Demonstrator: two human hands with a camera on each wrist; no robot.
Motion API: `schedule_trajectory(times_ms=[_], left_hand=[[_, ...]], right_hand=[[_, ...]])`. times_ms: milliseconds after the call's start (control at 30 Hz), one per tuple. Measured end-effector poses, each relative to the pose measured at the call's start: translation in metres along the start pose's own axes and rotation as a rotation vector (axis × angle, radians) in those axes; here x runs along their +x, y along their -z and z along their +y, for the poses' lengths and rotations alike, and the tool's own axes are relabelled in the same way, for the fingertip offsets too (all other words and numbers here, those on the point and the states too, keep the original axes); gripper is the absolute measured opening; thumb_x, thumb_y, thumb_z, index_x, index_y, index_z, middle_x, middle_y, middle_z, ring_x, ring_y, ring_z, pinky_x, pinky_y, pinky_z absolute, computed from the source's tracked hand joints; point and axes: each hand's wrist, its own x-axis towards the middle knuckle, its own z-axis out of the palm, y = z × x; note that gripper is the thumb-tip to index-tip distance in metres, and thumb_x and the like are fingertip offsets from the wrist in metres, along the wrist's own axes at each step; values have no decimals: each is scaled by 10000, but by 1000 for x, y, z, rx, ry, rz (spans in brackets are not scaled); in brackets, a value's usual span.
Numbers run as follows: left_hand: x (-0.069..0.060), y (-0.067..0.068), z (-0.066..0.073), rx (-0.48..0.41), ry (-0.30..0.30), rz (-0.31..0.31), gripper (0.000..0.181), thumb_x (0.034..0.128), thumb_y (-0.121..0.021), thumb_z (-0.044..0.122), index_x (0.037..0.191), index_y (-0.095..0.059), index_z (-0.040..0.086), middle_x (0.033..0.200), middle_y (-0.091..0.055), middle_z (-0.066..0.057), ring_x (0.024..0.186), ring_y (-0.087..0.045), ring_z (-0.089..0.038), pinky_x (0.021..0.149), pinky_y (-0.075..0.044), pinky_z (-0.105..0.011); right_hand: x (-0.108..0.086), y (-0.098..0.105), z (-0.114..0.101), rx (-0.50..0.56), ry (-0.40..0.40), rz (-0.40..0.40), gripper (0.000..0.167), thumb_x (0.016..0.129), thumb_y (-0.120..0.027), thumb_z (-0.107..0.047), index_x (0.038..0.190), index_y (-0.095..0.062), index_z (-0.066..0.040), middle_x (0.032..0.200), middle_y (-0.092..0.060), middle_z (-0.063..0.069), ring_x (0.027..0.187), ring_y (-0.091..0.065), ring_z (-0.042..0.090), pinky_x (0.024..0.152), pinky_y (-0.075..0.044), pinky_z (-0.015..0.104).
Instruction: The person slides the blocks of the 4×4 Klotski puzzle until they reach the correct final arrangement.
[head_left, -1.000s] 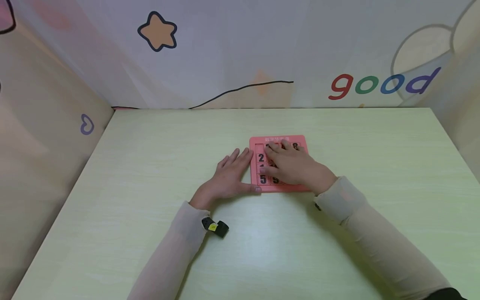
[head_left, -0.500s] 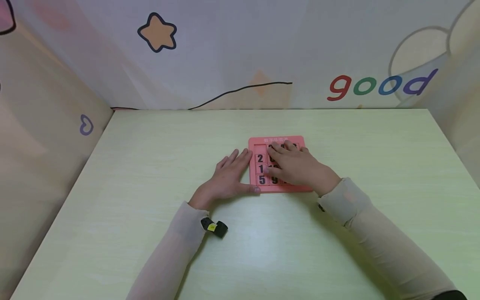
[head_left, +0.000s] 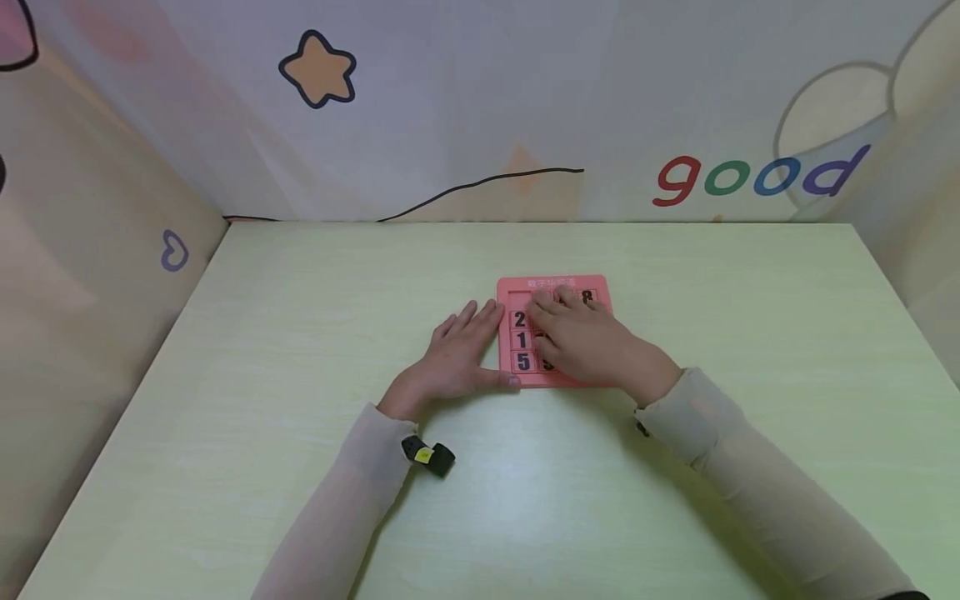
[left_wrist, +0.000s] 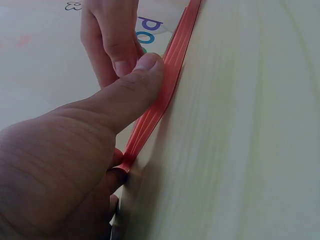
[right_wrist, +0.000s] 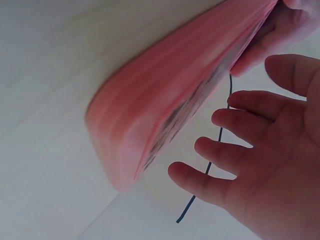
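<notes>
A pink sliding number puzzle (head_left: 510,379) lies flat on the table, its black-numbered tiles set in a raised frame. Tiles 2, 1 and 5 show down its left column, below a bare slot at the top left; an 8 shows at the top right. My left hand (head_left: 453,358) rests against the puzzle's left side with straight, spread fingers, its thumb at the near left corner. Over the tiles is my right hand (head_left: 592,342), fingers slightly bent and covering the middle ones. In the right wrist view, its fingers (right_wrist: 207,185) look apart from the puzzle; contact is unclear.
The pale green table (head_left: 225,400) extends around the puzzle on all sides. Behind it stands a printed backdrop (head_left: 465,100) with a star and the word "good". A small black device (head_left: 431,456) is strapped at the left wrist.
My right hand shifts slightly left over the tiles and its thumb draws in toward the fingers. The 8 at the top right is more exposed. My left hand stays against the puzzle.
</notes>
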Motion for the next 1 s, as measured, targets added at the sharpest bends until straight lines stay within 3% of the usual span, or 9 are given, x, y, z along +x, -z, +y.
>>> schedule_trajectory(times_ms=[133, 433, 1000], left_hand=[[-1, 0, -1, -8, 4, -2, 1090, 872, -709, 586, 1636, -65, 152, 1692, -25, -3, 1535, 98, -204, 1210, 55, -427], [-2, 1, 0, -17, 6, -6, 1086, 871, -715, 576, 1635, -71, 151, 1691, -25, 2, 1535, 99, -202, 1210, 53, -437], [0, 1, -1, -6, -3, -9, 1082, 875, -708, 581, 1635, -70, 149, 1692, -22, -3, 1534, 102, -205, 1211, 49, -445]], right_hand=[[-1, -1, -8, -14, 31, -10, 546, 1042, -473, -215, 1557, -387, -57, 1620, -289, 141, 1496, -181, 414, 1116, -229, 689], [-5, -5, -14, -48, 42, -35, 553, 1028, -523, -130, 1562, -387, -79, 1633, -277, 108, 1507, -142, 411, 1092, -257, 704], [4, -4, -14, -58, -18, -56, 581, 1041, -513, -244, 1581, -351, -104, 1645, -246, 102, 1500, -143, 436, 1120, -193, 698]])
